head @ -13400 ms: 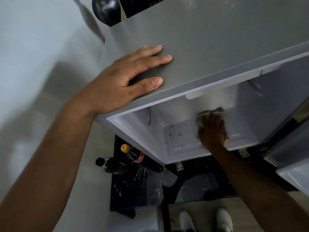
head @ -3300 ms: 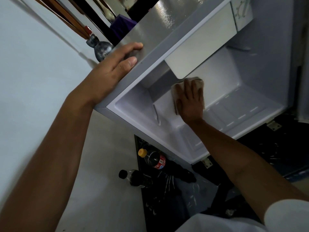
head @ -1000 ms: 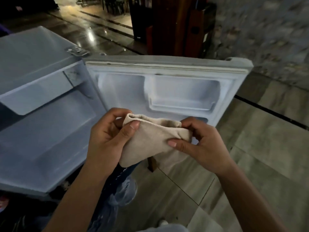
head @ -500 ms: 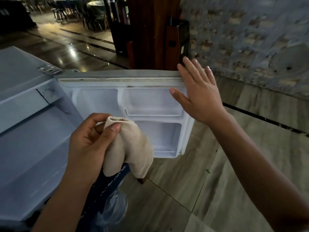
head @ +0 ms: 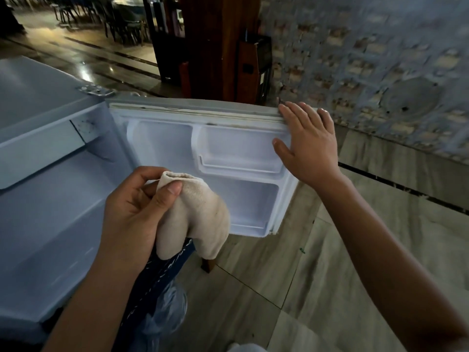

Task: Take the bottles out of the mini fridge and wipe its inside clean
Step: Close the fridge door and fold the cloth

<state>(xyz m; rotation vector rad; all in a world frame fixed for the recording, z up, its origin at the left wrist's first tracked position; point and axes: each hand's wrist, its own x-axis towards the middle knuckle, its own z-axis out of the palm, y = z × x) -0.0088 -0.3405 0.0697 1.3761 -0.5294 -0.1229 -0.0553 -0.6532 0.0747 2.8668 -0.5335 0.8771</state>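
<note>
Nearest to the camera, a beige cloth (head: 200, 212) is held in the left hand (head: 132, 212). It is pinched between the thumb and the curled fingers near its folded top, and the rest hangs down below the palm. Under this hand a dark printed fabric (head: 162, 273) and a clear plastic bag (head: 167, 311) are seen, just beside the tiled floor (head: 291, 288).

To the left, the open cabinet of the mini fridge (head: 50, 199) is seen with its pale walls bare; no bottles are visible inside it.

A little farther, the fridge door (head: 228, 168) stands swung open, and its moulded shelves are turned to the camera. The right hand (head: 307, 148) is laid flat and wide on the upper outer corner of the door, with the fingers spread over the top edge and nothing held.

Behind the door a wooden pillar (head: 215, 47) and a patterned wall (head: 368, 59) are seen.
</note>
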